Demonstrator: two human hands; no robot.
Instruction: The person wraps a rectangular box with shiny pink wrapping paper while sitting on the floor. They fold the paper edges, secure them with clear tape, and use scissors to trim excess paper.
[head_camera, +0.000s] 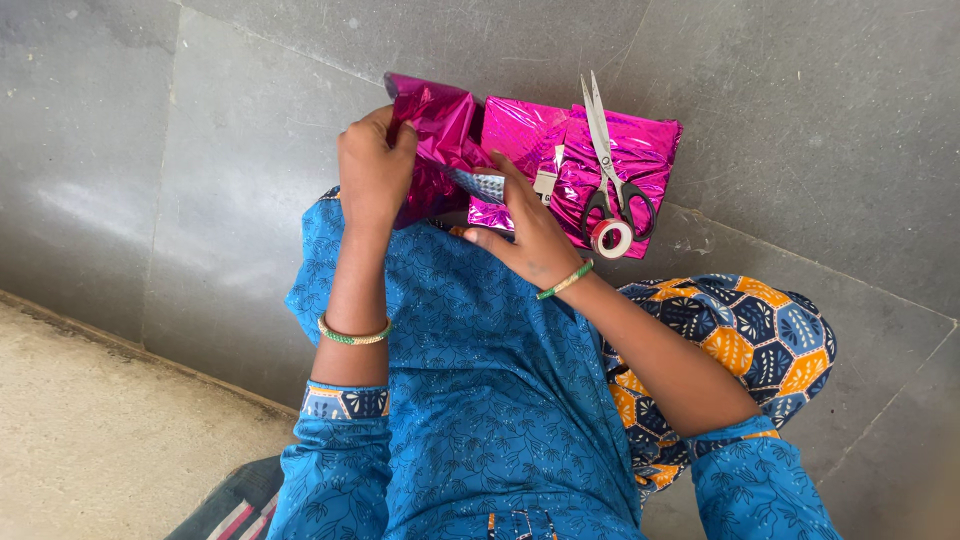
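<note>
A box wrapped in shiny magenta foil paper rests on the grey floor against my lap. My left hand grips the loose, crumpled paper flap at the box's left end. My right hand presses flat on the paper at the near side of the box, fingers pointing left. On top of the box lie a pair of scissors with black handles and a small roll of clear tape with a red core, just right of my right hand.
The floor is grey stone tile. A lighter, rough strip of floor runs at the lower left. My blue patterned clothing and a blue and orange patterned cloth fill the lower middle.
</note>
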